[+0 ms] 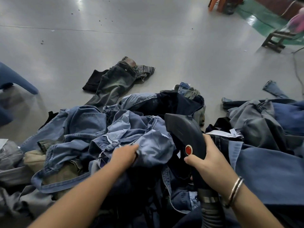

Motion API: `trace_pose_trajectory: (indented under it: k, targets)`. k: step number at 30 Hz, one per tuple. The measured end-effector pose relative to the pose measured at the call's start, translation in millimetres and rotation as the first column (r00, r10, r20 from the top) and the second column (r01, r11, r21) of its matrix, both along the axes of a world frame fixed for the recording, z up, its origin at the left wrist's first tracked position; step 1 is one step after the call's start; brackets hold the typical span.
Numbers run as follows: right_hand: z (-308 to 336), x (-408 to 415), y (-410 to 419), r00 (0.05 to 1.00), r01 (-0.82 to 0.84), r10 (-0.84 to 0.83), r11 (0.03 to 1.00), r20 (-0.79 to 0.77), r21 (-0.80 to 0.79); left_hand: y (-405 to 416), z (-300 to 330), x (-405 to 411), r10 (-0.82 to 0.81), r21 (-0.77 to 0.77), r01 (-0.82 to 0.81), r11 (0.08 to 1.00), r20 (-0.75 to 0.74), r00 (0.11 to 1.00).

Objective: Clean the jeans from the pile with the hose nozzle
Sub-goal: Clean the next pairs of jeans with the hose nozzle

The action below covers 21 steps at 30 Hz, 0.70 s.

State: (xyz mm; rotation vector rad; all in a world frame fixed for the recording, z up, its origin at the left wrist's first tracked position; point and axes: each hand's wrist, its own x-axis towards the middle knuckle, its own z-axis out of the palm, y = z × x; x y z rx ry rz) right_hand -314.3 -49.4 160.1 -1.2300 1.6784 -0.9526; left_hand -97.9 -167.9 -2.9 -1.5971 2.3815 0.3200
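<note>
Left hand (127, 154) pinches a fold of the light blue jeans (148, 145) on top of the pile (79, 132). Right hand (209, 159) wraps the hose nozzle (184, 132) handle, thumb just below the red button (188, 150), nozzle mouth over the denim. Advice: pull the fabric taut and flat first, then sweep the nozzle slowly along it, keeping the hose (210, 209) clear of loose legs.

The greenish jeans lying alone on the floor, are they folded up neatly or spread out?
Spread out, loosely. The greenish jeans lie flat and rumpled on the floor, not folded.
</note>
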Motion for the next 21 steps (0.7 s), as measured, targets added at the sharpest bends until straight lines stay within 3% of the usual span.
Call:
trace_pose_trajectory:
  k: [1, 2, 4, 6, 7, 8, 9, 10, 11, 12, 13, 14, 15, 17, 18, 19, 21]
  targets:
    - [3, -1, 0, 1.0, 0.006, -0.006, 1.0, 0.005, 0.003, -12, 17, -6, 0.148, 0.067, -0.135, 0.989, -0.26, 0.954]
    - [7, -2, 0, 1.0, 0.014, -0.014, 1.0, 0.016, 0.0, -25, 37, -12, 0.272, 0.176, -0.212, 0.961, -0.491, 0.828]
    - [18, -4, 1, 0.998, 0.039, -0.036, 0.998, 0.055, -0.047, -45, 81, -16, 0.494, 0.467, -0.176, 0.866, -0.751, 0.437]
    - [30, -7, 3, 0.993, 0.075, -0.065, 0.991, 0.098, -0.108, -63, 123, -4, 0.697, 0.698, 0.037, 0.715, -0.716, 0.036]
    - [35, -10, 3, 0.988, 0.102, -0.085, 0.986, 0.127, -0.134, -73, 136, 7, 0.745, 0.738, 0.103, 0.667, -0.663, -0.07]
    - [38, -13, 4, 0.98, 0.139, -0.114, 0.979, 0.164, -0.15, -83, 144, 19, 0.746, 0.739, 0.098, 0.666, -0.658, -0.104]
    - [39, -16, 5, 0.969, 0.177, -0.146, 0.973, 0.198, -0.151, -94, 145, 33, 0.709, 0.712, -0.024, 0.702, -0.701, -0.076]
    - [40, -17, 4, 0.96, 0.206, -0.173, 0.969, 0.219, -0.14, -104, 142, 47, 0.66, 0.636, -0.227, 0.738, -0.75, 0.044]
    - [41, -18, 4, 0.955, 0.223, -0.192, 0.967, 0.226, -0.122, -110, 131, 61, 0.641, 0.487, -0.467, 0.738, -0.723, 0.259]
    - [39, -17, 4, 0.954, 0.229, -0.202, 0.968, 0.222, -0.105, -110, 117, 71, 0.668, 0.271, -0.654, 0.706, -0.562, 0.488]
    - [37, -17, 3, 0.956, 0.225, -0.202, 0.97, 0.211, -0.088, -101, 104, 77, 0.695, 0.086, -0.726, 0.682, -0.384, 0.608]
    - [34, -16, 3, 0.961, 0.21, -0.192, 0.975, 0.2, -0.071, -87, 91, 78, 0.691, -0.011, -0.724, 0.689, -0.292, 0.662]
    - [31, -15, 3, 0.967, 0.187, -0.174, 0.981, 0.186, -0.054, -72, 77, 75, 0.65, -0.033, -0.687, 0.726, -0.293, 0.701]
    - [27, -10, 3, 0.981, 0.133, -0.127, 0.991, 0.146, -0.032, -49, 50, 59, 0.546, 0.049, -0.56, 0.827, -0.308, 0.779]
    - [25, -8, 2, 0.986, 0.114, -0.11, 0.993, 0.128, -0.027, -41, 36, 49, 0.513, 0.131, -0.496, 0.859, -0.232, 0.827]
    - [23, -6, 3, 0.988, 0.104, -0.101, 0.994, 0.114, -0.023, -34, 23, 41, 0.512, 0.236, -0.473, 0.849, -0.146, 0.847]
    - [20, -1, 4, 0.993, 0.079, -0.078, 0.997, 0.09, -0.013, -26, 0, 30, 0.621, 0.444, -0.546, 0.711, -0.03, 0.783]
